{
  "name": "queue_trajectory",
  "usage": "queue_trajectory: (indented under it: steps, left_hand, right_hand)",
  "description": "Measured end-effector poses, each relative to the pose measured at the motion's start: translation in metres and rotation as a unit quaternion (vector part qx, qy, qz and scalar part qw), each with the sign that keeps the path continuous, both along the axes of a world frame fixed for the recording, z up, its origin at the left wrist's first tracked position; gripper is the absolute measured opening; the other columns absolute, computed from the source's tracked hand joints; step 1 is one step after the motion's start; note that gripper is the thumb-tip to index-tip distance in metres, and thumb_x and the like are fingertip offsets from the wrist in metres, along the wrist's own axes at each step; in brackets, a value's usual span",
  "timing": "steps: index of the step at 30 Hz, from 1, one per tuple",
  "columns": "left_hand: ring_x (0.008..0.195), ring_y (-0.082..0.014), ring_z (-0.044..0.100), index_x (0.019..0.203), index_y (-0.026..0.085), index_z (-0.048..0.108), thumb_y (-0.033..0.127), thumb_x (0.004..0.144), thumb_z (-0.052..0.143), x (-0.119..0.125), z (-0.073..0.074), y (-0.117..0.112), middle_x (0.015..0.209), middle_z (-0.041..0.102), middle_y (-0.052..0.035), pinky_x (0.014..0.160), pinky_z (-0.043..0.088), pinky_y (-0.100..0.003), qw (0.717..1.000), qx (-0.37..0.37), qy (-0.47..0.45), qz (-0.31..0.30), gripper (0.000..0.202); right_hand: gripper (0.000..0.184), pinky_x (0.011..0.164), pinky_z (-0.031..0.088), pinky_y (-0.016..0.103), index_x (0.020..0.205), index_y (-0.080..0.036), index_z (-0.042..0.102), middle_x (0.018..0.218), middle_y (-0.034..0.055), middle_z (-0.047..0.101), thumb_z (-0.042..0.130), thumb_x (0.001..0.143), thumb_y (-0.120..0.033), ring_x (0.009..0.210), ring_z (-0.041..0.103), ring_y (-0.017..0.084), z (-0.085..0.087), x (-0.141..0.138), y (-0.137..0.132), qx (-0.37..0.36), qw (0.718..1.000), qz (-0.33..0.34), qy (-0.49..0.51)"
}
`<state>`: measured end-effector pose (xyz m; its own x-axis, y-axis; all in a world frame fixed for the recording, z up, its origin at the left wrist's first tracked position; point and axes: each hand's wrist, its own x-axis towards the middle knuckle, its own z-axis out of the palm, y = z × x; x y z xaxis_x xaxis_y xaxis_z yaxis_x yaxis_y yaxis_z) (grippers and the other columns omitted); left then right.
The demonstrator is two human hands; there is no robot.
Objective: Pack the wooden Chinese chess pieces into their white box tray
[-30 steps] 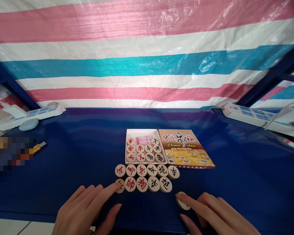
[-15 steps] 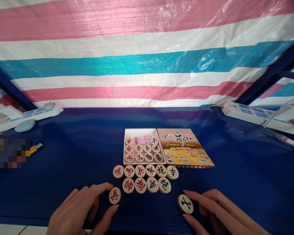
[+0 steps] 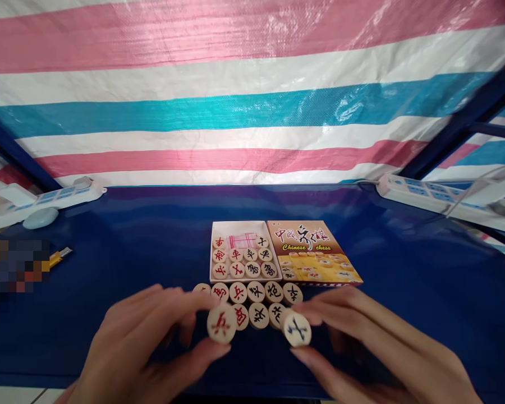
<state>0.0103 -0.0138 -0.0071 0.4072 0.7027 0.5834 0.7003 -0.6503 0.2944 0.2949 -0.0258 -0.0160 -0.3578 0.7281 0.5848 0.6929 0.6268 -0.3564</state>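
Note:
My left hand [image 3: 151, 342] pinches a round wooden chess piece with a red character [image 3: 221, 324] between thumb and fingers, lifted off the table. My right hand [image 3: 374, 348] pinches a like piece with a black character [image 3: 297, 329], also raised. Behind both hands, several more pieces [image 3: 256, 293] lie in two rows on the blue table [image 3: 404, 280]. Farther back is a white box tray [image 3: 212, 252] holding several pieces and a folded pink-lined sheet [image 3: 242, 240], with the box lid [image 3: 315, 252] printed "Chinese chess" to its right.
A white power strip [image 3: 46, 199] and a pale oval object [image 3: 40, 217] lie at the far left, a yellow utility knife [image 3: 61, 255] nearer. Another power strip [image 3: 441, 199] sits at the far right. A striped tarp [image 3: 252, 90] hangs behind the table.
Both hands slid a piece toward me, then lifted it off the table; each piece is now held up in front of the rows, face toward me.

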Motion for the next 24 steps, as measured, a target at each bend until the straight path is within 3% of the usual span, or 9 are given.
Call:
queue_trajectory:
  steps: [3, 8, 12, 17, 24]
  left_hand:
    - [0.053, -0.007, 0.054, 0.11, 0.026, 0.063, 0.037, 0.091, 0.068, 0.01, 0.013, 0.04, 0.064, 0.058, 0.0083, 0.057, 0.045, -0.022, 0.998, 0.037, -0.006, -0.045, 0.022]
    - [0.055, -0.0054, 0.052, 0.108, 0.023, 0.064, 0.032, 0.089, 0.071, 0.023, 0.006, 0.079, 0.068, 0.06, 0.0082, 0.056, 0.043, -0.02, 0.996, 0.045, -0.017, -0.07, 0.022]
    - [0.053, -0.0047, 0.05, 0.106, 0.023, 0.063, 0.031, 0.09, 0.07, 0.022, -0.004, 0.084, 0.069, 0.06, 0.008, 0.055, 0.042, -0.019, 0.996, 0.037, -0.042, -0.07, 0.019]
    - [0.063, -0.0089, 0.057, 0.111, 0.021, 0.063, 0.029, 0.089, 0.071, 0.017, -0.011, 0.085, 0.074, 0.065, 0.0036, 0.06, 0.044, -0.021, 0.991, 0.095, 0.009, -0.09, 0.024]
    - [0.064, -0.0101, 0.059, 0.109, 0.021, 0.065, 0.03, 0.089, 0.071, 0.02, -0.02, 0.085, 0.075, 0.067, 0.0022, 0.06, 0.044, -0.022, 0.99, 0.116, 0.003, -0.078, 0.023]
  right_hand:
    - [0.031, 0.076, 0.056, 0.021, 0.115, -0.024, 0.063, 0.105, 0.0038, 0.066, 0.073, 0.085, -0.025, 0.086, 0.066, 0.013, 0.015, -0.004, 0.033, 0.012, 0.998, 0.056, 0.022]
    - [0.025, 0.058, 0.047, 0.025, 0.109, -0.021, 0.063, 0.089, 0.0012, 0.063, 0.073, 0.086, -0.026, 0.064, 0.054, 0.01, 0.025, -0.008, 0.084, 0.005, 0.993, 0.117, 0.024]
    - [0.025, 0.062, 0.048, 0.026, 0.11, -0.022, 0.062, 0.09, 0.001, 0.065, 0.072, 0.087, -0.028, 0.067, 0.058, 0.011, 0.015, -0.01, 0.097, 0.023, 0.993, 0.12, 0.008]
    - [0.035, 0.071, 0.053, 0.027, 0.123, -0.022, 0.06, 0.1, 0.0036, 0.068, 0.069, 0.089, -0.022, 0.075, 0.063, 0.012, 0.003, -0.006, 0.094, 0.028, 0.99, 0.138, -0.023]
    - [0.038, 0.092, 0.055, 0.033, 0.128, -0.022, 0.058, 0.114, 0.0056, 0.068, 0.065, 0.09, -0.021, 0.107, 0.065, 0.018, 0.002, -0.008, 0.091, 0.034, 0.99, 0.134, -0.028]
